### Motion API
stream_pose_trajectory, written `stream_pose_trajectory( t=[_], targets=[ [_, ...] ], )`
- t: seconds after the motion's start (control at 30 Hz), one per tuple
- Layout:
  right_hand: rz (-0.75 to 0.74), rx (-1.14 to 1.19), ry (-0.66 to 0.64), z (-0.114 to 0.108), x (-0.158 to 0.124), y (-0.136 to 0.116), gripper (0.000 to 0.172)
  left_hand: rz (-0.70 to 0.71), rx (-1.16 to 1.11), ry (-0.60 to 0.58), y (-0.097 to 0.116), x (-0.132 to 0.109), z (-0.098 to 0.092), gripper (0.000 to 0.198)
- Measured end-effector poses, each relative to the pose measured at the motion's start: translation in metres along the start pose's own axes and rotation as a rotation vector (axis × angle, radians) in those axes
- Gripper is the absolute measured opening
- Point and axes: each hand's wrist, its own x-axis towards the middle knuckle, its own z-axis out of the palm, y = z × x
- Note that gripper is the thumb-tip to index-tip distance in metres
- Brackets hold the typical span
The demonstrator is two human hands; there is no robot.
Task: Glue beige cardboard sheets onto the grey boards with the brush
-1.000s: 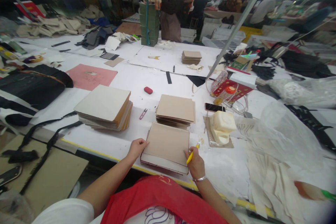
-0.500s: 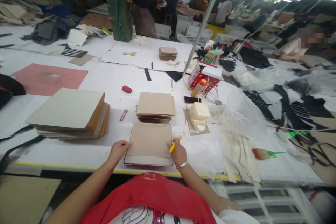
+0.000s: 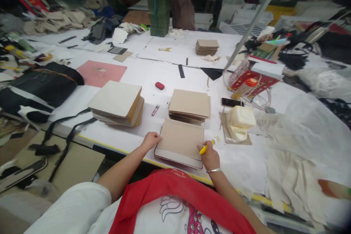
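Observation:
A tan cardboard sheet (image 3: pixel 182 135) lies over a pale, dark-edged panel (image 3: pixel 178 157) at the table's front. My left hand (image 3: pixel 151 140) is closed in a pinch at the sheet's left edge. At the right edge, my right hand (image 3: pixel 211 157) grips a yellow-handled brush (image 3: pixel 203 150), its pale bristle end pointing up and right. Fingertips of that same hand touch the sheet's side. Just behind is a stack of tan boards (image 3: pixel 189 102). To the right, a cream plastic container (image 3: pixel 242 117) rests on a piece of card.
Left of my hands stands a taller stack of boards (image 3: pixel 116 98). Pink thread snips (image 3: pixel 155 110) and a red oval case (image 3: pixel 159 86) lie between the stacks. A phone (image 3: pixel 231 102), a red box (image 3: pixel 253 80) and fabric strips (image 3: pixel 290 175) are to the right. A slanted metal pole (image 3: pixel 252 25) rises behind.
My view has turned left, so the table's things appear farther right, and a black bag shows at the left. Both hands keep their places at the sheet's edges.

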Motion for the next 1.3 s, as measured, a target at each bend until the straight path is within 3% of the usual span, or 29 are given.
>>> stream_pose_trajectory(
  t=[0.17, 0.27, 0.43, 0.53, 0.63, 0.77, 0.9, 1.0, 1.17, 1.3],
  targets=[
    [-0.012, -0.06, -0.027, 0.0, 0.0, -0.003, 0.031, -0.017, 0.024, -0.044, -0.004, 0.006, 0.0, 0.032],
    [-0.005, -0.099, -0.045, -0.002, -0.001, -0.005, 0.031, 0.069, 0.191, -0.096, -0.006, 0.008, -0.001, 0.029],
    [-0.091, -0.133, 0.031, -0.025, 0.003, -0.003, 0.034, 0.525, 0.621, 0.042, 0.003, 0.004, 0.004, 0.033],
    [-0.132, 0.034, 0.162, -0.054, 0.01, -0.011, 0.039, 0.826, 0.716, -0.166, 0.01, 0.001, 0.012, 0.036],
    [-0.133, 0.485, 0.14, -0.071, 0.027, -0.039, 0.044, 0.941, 0.747, -0.332, 0.012, 0.0, 0.02, 0.03],
    [-0.027, 0.977, -0.178, -0.046, 0.057, -0.098, 0.044, 0.946, 0.75, -0.315, 0.01, -0.001, 0.024, 0.033],
    [0.121, 1.055, -0.301, -0.004, 0.077, -0.129, 0.024, 0.951, 0.774, -0.299, 0.008, -0.001, 0.028, 0.03],
    [0.203, 1.051, -0.283, 0.003, 0.081, -0.108, 0.019, 0.964, 0.806, -0.295, 0.008, 0.0, 0.029, 0.031],
    [0.31, 1.064, -0.121, -0.024, 0.067, -0.034, 0.017, 0.96, 0.814, -0.312, 0.011, 0.002, 0.027, 0.03],
    [0.345, 1.032, -0.038, -0.042, 0.054, -0.014, 0.017, 0.958, 0.804, -0.341, 0.013, 0.002, 0.026, 0.028]
  ],
)
